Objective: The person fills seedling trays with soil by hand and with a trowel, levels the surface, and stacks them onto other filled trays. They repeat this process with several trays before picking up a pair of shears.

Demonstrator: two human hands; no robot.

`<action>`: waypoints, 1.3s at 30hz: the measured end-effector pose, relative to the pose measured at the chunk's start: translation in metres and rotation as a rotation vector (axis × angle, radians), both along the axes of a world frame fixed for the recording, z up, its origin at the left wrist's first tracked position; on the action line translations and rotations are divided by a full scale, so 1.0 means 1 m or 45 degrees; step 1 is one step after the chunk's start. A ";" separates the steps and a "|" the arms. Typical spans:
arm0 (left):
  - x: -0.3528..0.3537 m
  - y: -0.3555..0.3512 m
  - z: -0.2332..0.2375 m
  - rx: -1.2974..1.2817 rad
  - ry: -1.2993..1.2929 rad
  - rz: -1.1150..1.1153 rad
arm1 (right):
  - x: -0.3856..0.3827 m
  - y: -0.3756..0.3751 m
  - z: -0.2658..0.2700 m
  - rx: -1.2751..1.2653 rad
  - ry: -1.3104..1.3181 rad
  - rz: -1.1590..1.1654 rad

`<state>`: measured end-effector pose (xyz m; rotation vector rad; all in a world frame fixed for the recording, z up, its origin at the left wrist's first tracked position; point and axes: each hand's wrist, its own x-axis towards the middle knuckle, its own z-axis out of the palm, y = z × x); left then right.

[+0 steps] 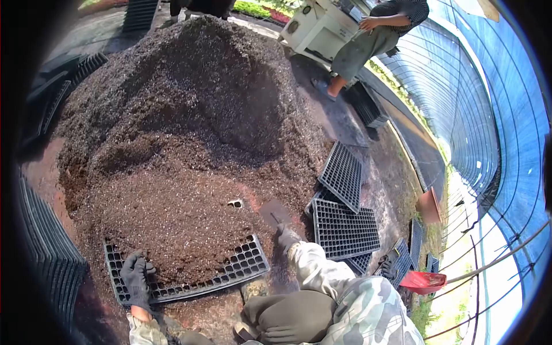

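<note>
A black seedling tray (241, 265) lies on the ground in front of me, heaped with dark potting soil. My left hand (135, 279), in a dark glove, rests flat on the tray's near left corner. My right hand (287, 236), gloved too, grips the handle of a small trowel (275, 213) whose flat blade points at the soil just past the tray's right end. A large mound of soil (190, 109) rises behind the tray.
Empty black cell trays (343, 227) lie scattered to the right, and stacks of trays (49, 247) stand at the left. A red scoop (422, 282) lies at the right. Another person (374, 40) stands by a white machine (319, 26) at the back.
</note>
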<state>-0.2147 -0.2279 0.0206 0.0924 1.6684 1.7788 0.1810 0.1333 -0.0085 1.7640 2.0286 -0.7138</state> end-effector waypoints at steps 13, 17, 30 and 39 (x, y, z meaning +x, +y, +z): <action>-0.002 -0.027 -0.027 0.173 -0.169 0.225 | 0.005 0.001 -0.027 0.374 -0.129 0.206; -0.009 -0.044 -0.040 -0.028 -0.263 0.217 | -0.047 -0.034 0.054 0.344 -0.101 -0.067; 0.009 -0.032 -0.001 0.228 -0.299 0.263 | -0.020 -0.006 0.001 0.309 -0.135 -0.184; 0.013 -0.033 0.001 0.497 -0.475 0.277 | -0.021 -0.008 0.002 0.308 -0.104 -0.241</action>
